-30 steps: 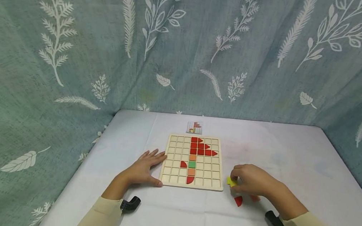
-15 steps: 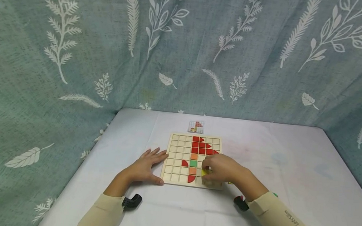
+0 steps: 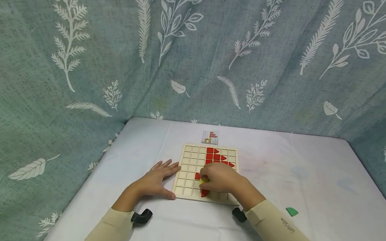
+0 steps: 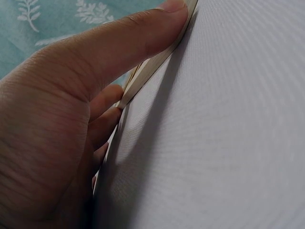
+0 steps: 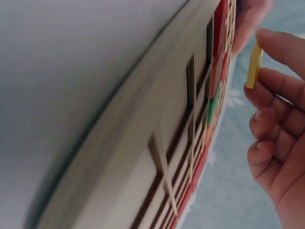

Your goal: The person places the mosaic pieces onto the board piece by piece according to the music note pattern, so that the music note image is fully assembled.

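A wooden grid board [image 3: 190, 160] lies on the white cloth, with red tiles [image 3: 213, 156] in a stepped group in its upper middle. My left hand [image 3: 155, 180] rests at the board's left edge, fingers spread and thumb at the near corner; the left wrist view shows the thumb [image 4: 133, 36] against the board's rim. Over the lower middle of the board, my right hand [image 3: 220, 176] pinches a yellow tile [image 5: 254, 66] between thumb and fingertips. A red quarter-round tile [image 3: 204, 193] shows just below that hand, which hides part of the column.
A small pattern card [image 3: 210, 137] lies behind the board. To the right on the cloth is a green quarter-round piece [image 3: 292, 211]. The right forearm [image 3: 283, 231] covers part of the table. A patterned curtain [image 3: 198, 59] hangs behind and at both sides.
My right hand has picked up the yellow tile right of the board and carried it left over the lower-middle column. My left hand has stayed at the board's edge.
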`<state>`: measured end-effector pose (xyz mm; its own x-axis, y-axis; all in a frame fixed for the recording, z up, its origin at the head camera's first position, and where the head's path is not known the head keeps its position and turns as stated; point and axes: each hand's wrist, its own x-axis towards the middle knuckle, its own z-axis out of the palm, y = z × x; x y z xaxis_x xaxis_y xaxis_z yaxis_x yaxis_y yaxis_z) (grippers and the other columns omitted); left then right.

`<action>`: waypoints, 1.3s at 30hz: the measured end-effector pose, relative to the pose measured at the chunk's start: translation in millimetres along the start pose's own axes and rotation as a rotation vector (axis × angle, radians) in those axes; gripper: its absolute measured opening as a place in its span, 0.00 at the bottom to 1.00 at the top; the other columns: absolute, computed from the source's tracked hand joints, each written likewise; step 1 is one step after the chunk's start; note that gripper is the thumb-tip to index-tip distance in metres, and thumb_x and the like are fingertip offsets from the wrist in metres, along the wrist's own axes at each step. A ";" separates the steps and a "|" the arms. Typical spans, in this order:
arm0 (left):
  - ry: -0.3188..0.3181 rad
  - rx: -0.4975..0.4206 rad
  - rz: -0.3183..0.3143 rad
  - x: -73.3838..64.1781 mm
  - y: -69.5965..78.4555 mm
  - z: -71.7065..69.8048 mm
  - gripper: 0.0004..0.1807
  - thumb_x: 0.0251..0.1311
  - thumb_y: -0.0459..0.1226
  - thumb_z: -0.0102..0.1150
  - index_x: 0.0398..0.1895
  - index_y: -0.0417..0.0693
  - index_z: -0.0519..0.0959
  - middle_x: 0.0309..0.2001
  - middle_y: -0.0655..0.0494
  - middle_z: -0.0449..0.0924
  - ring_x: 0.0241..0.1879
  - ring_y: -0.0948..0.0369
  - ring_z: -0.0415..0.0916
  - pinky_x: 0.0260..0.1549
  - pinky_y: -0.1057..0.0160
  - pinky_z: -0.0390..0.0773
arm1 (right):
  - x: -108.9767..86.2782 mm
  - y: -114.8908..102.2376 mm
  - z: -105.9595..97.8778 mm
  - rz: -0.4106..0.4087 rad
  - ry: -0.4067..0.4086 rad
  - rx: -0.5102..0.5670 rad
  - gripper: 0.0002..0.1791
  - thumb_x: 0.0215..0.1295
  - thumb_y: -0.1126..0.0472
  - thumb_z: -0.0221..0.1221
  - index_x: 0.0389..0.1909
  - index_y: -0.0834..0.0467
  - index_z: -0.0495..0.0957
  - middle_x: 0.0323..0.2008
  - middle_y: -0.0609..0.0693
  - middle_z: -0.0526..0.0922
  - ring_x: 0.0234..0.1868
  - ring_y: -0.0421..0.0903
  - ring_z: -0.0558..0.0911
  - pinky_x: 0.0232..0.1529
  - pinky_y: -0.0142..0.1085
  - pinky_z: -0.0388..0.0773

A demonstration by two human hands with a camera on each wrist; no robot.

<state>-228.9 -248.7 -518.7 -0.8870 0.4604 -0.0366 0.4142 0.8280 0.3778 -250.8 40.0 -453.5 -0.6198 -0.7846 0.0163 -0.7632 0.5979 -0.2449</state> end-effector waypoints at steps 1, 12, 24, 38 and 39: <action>0.000 -0.002 0.002 -0.1 0.1 0.4 0.64 0.30 0.76 0.63 0.75 0.60 0.58 0.75 0.67 0.49 0.75 0.59 0.36 0.72 0.52 0.33 | 2.3 -1.2 1.1 0.004 -0.003 -0.003 0.10 0.57 0.47 0.67 0.33 0.48 0.83 0.28 0.35 0.76 0.28 0.36 0.73 0.33 0.30 0.75; 0.001 -0.003 0.012 -0.5 2.3 0.4 0.64 0.32 0.75 0.64 0.76 0.60 0.58 0.75 0.67 0.48 0.75 0.59 0.36 0.71 0.53 0.33 | 16.4 -8.1 13.8 0.022 -0.037 -0.039 0.10 0.56 0.48 0.68 0.29 0.47 0.79 0.24 0.36 0.72 0.26 0.37 0.71 0.28 0.29 0.71; 0.003 0.003 0.014 -2.1 2.5 -0.7 0.64 0.31 0.75 0.64 0.75 0.59 0.59 0.75 0.65 0.50 0.75 0.57 0.37 0.71 0.50 0.35 | 18.9 -12.0 14.5 0.027 -0.044 -0.055 0.10 0.56 0.48 0.68 0.29 0.48 0.80 0.25 0.36 0.72 0.25 0.37 0.71 0.26 0.29 0.71; -0.001 0.012 0.011 -1.0 2.7 -2.7 0.63 0.32 0.74 0.64 0.75 0.59 0.58 0.75 0.64 0.50 0.75 0.58 0.37 0.72 0.51 0.35 | 18.5 -10.3 13.9 0.010 -0.059 -0.064 0.08 0.56 0.51 0.69 0.35 0.49 0.85 0.28 0.36 0.74 0.28 0.36 0.72 0.33 0.29 0.75; 0.000 0.012 0.011 -0.8 2.7 -3.0 0.63 0.32 0.74 0.64 0.75 0.59 0.58 0.75 0.64 0.50 0.75 0.58 0.37 0.72 0.51 0.35 | 18.6 -10.1 14.1 0.018 -0.063 -0.061 0.09 0.56 0.51 0.69 0.36 0.49 0.85 0.28 0.36 0.74 0.28 0.36 0.73 0.34 0.28 0.75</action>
<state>-227.7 -247.8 -514.9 -0.8823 0.4696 -0.0321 0.4265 0.8265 0.3674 -252.0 17.1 -464.4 -0.6221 -0.7814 -0.0488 -0.7632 0.6191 -0.1850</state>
